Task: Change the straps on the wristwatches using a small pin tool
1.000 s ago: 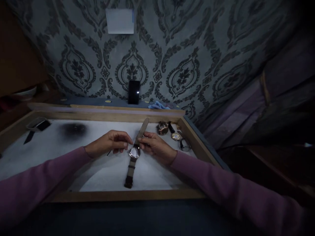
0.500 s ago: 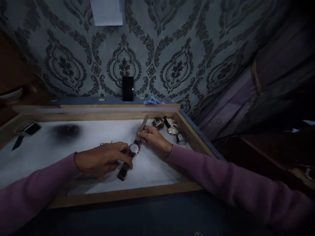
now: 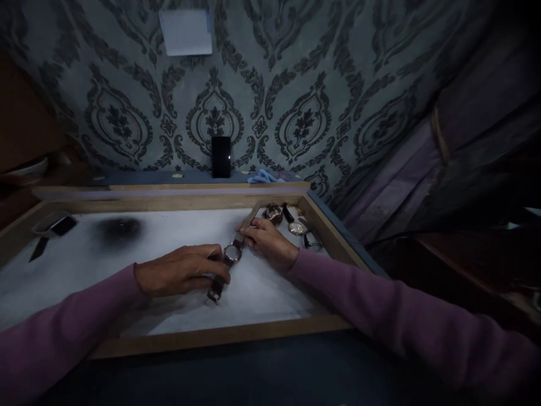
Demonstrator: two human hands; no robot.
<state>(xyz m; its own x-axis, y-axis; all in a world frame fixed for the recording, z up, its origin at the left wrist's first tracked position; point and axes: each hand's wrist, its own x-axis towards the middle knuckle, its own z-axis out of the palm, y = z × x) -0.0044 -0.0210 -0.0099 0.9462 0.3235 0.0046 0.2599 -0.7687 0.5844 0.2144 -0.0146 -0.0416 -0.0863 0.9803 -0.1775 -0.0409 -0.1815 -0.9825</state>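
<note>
A wristwatch [image 3: 232, 253] with a round pale dial and a dark strap is stretched out between my hands, over the white bottom of a shallow wooden tray [image 3: 220, 339]. My right hand [image 3: 270, 241] pinches the upper part of its strap, just above the case. With fingers bent, my left hand [image 3: 186, 269] grips the lower strap near the buckle end. Part of the strap is hidden behind the fingers. Right of my right hand lie a coiled watch [image 3: 273, 213], a gold-toned watch [image 3: 296, 228] and a dark watch [image 3: 311, 239].
A smartwatch [image 3: 63, 225] lies in the tray's far left corner. Behind the tray a black phone [image 3: 221, 157] leans on the patterned wall, with a blue cloth [image 3: 265, 176] to its right. A tied curtain [image 3: 393, 163] hangs at the right.
The watch has tilted slightly, and its buckle end has moved up a little. Both hands keep their hold. The whole view has shifted slightly.
</note>
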